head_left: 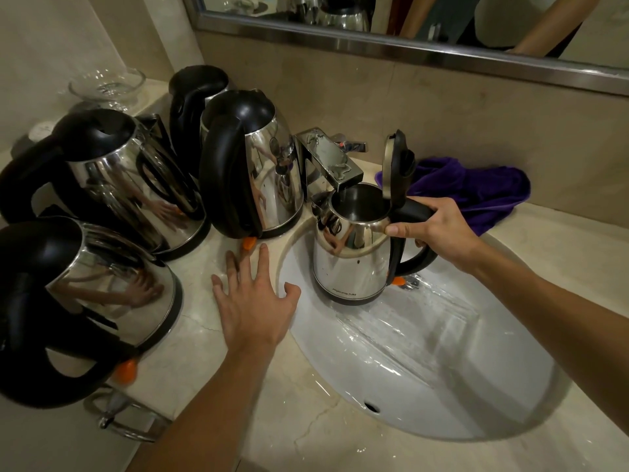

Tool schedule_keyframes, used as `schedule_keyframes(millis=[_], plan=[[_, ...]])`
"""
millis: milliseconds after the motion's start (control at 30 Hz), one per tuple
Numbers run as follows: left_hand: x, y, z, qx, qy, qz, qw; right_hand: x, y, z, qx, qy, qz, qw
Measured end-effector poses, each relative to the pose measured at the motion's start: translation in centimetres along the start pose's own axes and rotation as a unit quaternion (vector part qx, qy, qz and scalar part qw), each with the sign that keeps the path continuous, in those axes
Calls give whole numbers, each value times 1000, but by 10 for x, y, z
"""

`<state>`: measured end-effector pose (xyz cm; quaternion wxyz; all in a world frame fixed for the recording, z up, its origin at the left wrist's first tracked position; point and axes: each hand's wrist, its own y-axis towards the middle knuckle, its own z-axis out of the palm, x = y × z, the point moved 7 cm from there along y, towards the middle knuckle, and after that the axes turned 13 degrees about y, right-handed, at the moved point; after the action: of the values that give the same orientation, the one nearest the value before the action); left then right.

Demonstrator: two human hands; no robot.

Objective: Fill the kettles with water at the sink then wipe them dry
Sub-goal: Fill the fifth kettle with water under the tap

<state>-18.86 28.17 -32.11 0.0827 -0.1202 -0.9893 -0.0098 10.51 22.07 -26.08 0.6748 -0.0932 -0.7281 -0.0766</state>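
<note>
The right hand grips the black handle of the open kettle, holding it upright in the sink with its mouth directly under the tap spout, lid tipped back. The left hand rests spread flat on the worktop, nearer the four waiting kettles. The purple cloth lies behind, beyond the right hand.

Five kettles, one cloth, one glass bowl, one faucet, one sink, two hands.

One open-lidded kettle is held by the right hand under the faucet. Four shut kettles stand past the left hand: and. One purple cloth lies beyond the right hand, one glass bowl far beyond the left, and one sink between the hands.
</note>
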Motion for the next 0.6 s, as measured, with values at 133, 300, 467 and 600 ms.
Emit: schedule_keyframes(millis=[133,300,467,600], plan=[[0,-1,-3,-7,-8,-1,1000,0,0,-1,-4,0,-2,1000],[0,-2,-3,-2,-8,1,1000,0,0,0,-2,2,-5,1000],[-1,-1,-3,-5,-9,2,1000,-2,0,-1,-7,-1,2,1000],[0,-1,-3,-7,-10,1,1000,-3,0,-2,-6,0,-2,1000]])
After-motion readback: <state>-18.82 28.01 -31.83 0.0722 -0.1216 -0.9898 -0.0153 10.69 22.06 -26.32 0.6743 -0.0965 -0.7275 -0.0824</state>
